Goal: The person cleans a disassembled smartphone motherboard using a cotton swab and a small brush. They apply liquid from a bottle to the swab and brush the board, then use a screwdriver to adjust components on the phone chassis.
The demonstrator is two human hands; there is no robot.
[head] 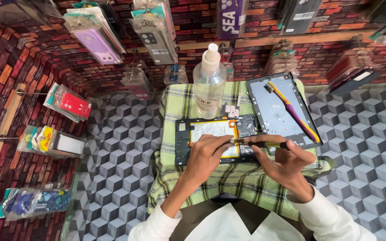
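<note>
Where the opened tablet [215, 139] lies flat on the green checked cloth [211, 178], its back off and a pale battery showing inside the black frame, both hands work over its right half. The left hand [206, 154] rests on the battery, fingers curled narrow around the tip of a thin screwdriver [264, 143], and the right hand [284, 163] grips the tool's dark handle, which lies nearly level across the tablet's right edge. Just beside the tablet, to the right and tilted, lies the removed grey back panel [273, 109] with a purple and yellow toothbrush [293, 111] across it. Behind the tablet stands a clear spray bottle [208, 82], upright, with a few small parts [230, 110] near its base. The cloth covers a small table, set on a surface patterned with grey cubes [121, 147]. Packaged phone cases [97, 38] hang on a brick-patterned wall behind and to the left.
</note>
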